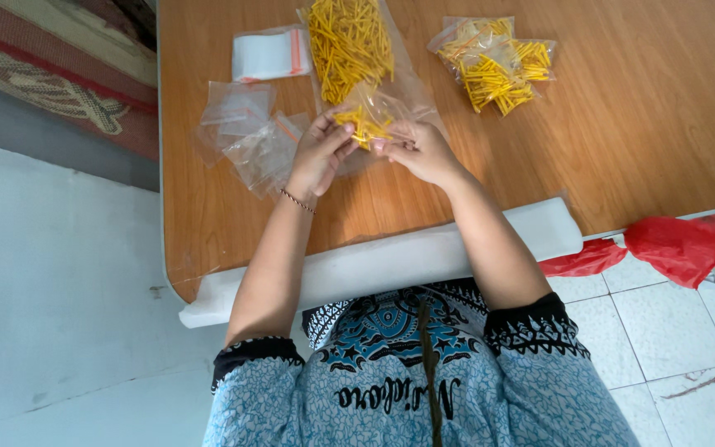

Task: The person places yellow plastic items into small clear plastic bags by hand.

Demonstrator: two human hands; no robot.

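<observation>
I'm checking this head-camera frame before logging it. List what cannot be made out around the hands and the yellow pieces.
- Small bag, head view: whether its mouth is sealed is hidden by the left hand and right hand.
- Yellow sticks: too small to tell what they are.
- Large open bag: its top is cut off by the frame edge.
- Red plastic bag: contents hidden.

there is one view only, from a camera worn on the person's head. it looks almost straight down, past the chest and forearms, onto the near part of a wooden table (622,124). the person's body fills the bottom of the frame, and the table's far side runs off the top edge. the camera sits close, at about arm's length above the tabletop. tiled floor (664,331) shows at the right, pale floor at the left.
</observation>
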